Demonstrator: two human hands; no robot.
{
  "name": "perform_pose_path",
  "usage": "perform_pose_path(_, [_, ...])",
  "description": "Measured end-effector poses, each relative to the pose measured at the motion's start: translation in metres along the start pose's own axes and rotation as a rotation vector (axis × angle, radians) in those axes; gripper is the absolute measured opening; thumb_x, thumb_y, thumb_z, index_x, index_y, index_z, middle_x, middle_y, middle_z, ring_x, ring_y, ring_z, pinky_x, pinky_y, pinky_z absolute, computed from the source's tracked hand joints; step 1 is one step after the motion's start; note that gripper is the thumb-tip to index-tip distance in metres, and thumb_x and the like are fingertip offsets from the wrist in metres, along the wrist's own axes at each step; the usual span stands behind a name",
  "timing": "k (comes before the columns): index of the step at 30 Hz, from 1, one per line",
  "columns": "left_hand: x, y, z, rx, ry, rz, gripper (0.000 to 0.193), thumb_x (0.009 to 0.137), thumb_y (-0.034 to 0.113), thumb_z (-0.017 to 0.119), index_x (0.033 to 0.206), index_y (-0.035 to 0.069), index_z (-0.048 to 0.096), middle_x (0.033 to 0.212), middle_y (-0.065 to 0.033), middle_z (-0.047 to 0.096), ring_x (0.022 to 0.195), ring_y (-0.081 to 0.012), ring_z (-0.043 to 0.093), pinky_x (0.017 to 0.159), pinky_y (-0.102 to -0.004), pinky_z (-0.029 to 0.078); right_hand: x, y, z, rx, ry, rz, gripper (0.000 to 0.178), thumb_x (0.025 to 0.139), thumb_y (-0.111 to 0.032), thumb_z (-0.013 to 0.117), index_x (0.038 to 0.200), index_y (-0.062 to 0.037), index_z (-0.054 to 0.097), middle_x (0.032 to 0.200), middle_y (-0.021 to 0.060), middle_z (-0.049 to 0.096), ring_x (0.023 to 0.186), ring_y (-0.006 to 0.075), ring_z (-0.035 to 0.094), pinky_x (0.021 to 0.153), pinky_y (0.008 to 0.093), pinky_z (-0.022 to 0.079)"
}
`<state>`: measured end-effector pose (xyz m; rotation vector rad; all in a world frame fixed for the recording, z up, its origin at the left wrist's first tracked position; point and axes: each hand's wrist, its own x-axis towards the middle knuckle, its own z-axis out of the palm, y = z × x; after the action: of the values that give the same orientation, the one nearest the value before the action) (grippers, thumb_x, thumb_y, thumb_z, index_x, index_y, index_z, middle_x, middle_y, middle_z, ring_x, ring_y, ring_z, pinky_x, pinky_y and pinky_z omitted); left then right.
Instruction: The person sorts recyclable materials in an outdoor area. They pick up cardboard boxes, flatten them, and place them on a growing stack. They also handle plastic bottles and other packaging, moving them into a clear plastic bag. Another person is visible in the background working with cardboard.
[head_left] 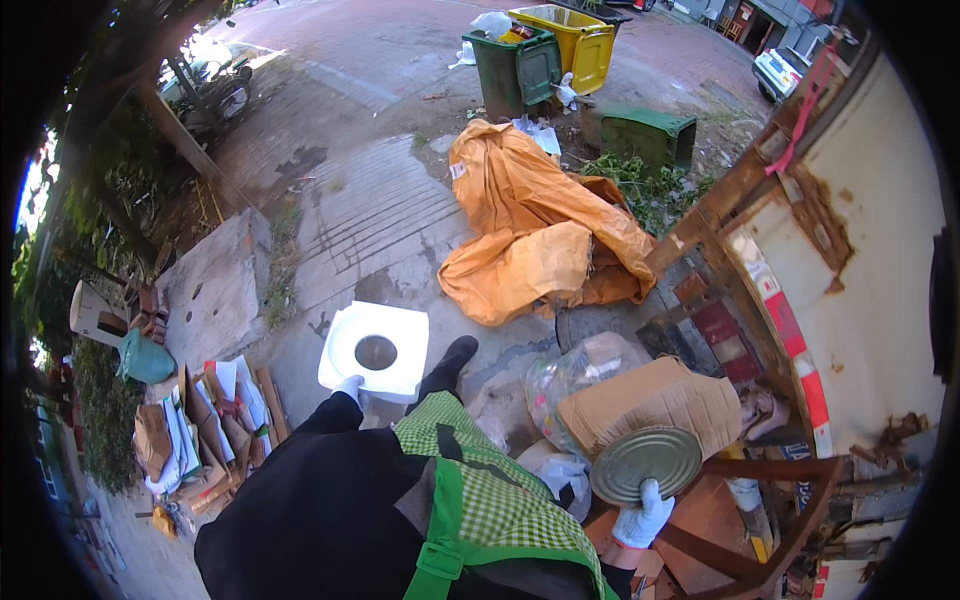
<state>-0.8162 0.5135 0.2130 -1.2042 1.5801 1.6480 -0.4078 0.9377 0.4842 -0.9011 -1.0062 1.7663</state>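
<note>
My left hand (351, 386), in a pale glove, grips the near edge of a white square panel (336, 345) with a round hole through its middle. The pavement shows through that hole. At the lower right my right hand (645, 517), also gloved, is closed on the near rim of a round metal lid (645, 462) with ringed ridges. The lid overlaps the front of a brown cardboard piece (655, 398). Behind the cardboard sits a clear plastic bag (560, 385) with colourful contents. A whitish plastic bag (560, 478) lies left of the lid.
A large orange sack (530, 215) lies ahead on the pavement. Beyond it stand a green bin (517, 75) and a yellow bin (580, 50); another green bin (650, 138) lies tipped. A rusty vehicle side (800, 330) borders the right. Bundled cardboard (205, 430) stands at left.
</note>
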Motion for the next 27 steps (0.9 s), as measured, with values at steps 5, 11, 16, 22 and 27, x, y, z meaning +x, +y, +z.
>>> perform_pose_path(5, [0.095, 0.103, 0.171, 0.300, -0.070, 0.233, 0.036, 0.088, 0.012, 0.063, 0.122, 0.003, 0.056, 0.099, -0.0101, 0.063, 0.078, -0.0220, 0.062, 0.057, -0.0327, 0.052, 0.075, 0.044, 0.103, -0.105, 0.069, 0.033, 0.051, 0.080, -0.004, 0.070, 0.128, 0.0053, 0.058, 0.115, 0.0126, 0.068, 0.100, 0.0231, 0.067, 0.092, 0.0386, 0.054])
perform_pose_path(11, [0.020, 0.407, 0.513, -0.205, -0.833, 0.335, 0.067, 0.093, 0.047, 0.069, 0.143, 0.012, 0.040, 0.140, -0.0208, 0.045, 0.115, -0.0344, 0.056, 0.094, -0.0478, 0.056, 0.138, 0.068, 0.189, -0.058, 0.189, 0.119, 0.038, 0.083, -0.001, 0.066, 0.120, 0.0044, 0.064, 0.108, 0.0091, 0.070, 0.092, 0.0175, 0.067, 0.085, 0.0345, 0.055])
perform_pose_path(16, [-0.089, 0.318, 0.633, 0.669, -1.444, 0.301, 0.052, 0.098, 0.045, 0.062, 0.135, 0.010, 0.053, 0.134, -0.0092, 0.058, 0.111, -0.0292, 0.063, 0.090, -0.0429, 0.054, 0.089, 0.070, 0.172, 0.062, 0.513, 0.083, 0.043, 0.083, -0.003, 0.071, 0.124, 0.0018, 0.060, 0.111, 0.0074, 0.070, 0.095, 0.0172, 0.067, 0.087, 0.0345, 0.055])
perform_pose_path(22, [-0.205, 0.047, 0.605, 1.612, -1.945, 0.479, 0.069, 0.095, 0.037, 0.068, 0.146, -0.003, 0.044, 0.133, -0.0183, 0.061, 0.120, -0.0273, 0.062, 0.096, -0.0354, 0.052, -0.072, 0.025, 0.135, 0.186, 1.028, -0.487, 0.068, 0.081, -0.019, 0.076, 0.139, 0.0022, 0.049, 0.131, 0.0134, 0.062, 0.117, 0.0283, 0.062, 0.105, 0.0459, 0.048])
perform_pose_path(27, [-0.339, -0.123, 0.554, 1.858, -1.838, 1.106, 0.126, 0.068, 0.073, 0.075, 0.152, -0.008, 0.028, 0.156, -0.0322, 0.031, 0.147, -0.0427, 0.029, 0.118, -0.0446, 0.031, -0.134, 0.003, 0.127, 0.153, 1.166, -0.795, 0.081, 0.083, -0.026, 0.075, 0.151, -0.0039, 0.038, 0.151, 0.0151, 0.047, 0.138, 0.0340, 0.045, 0.117, 0.0556, 0.033])
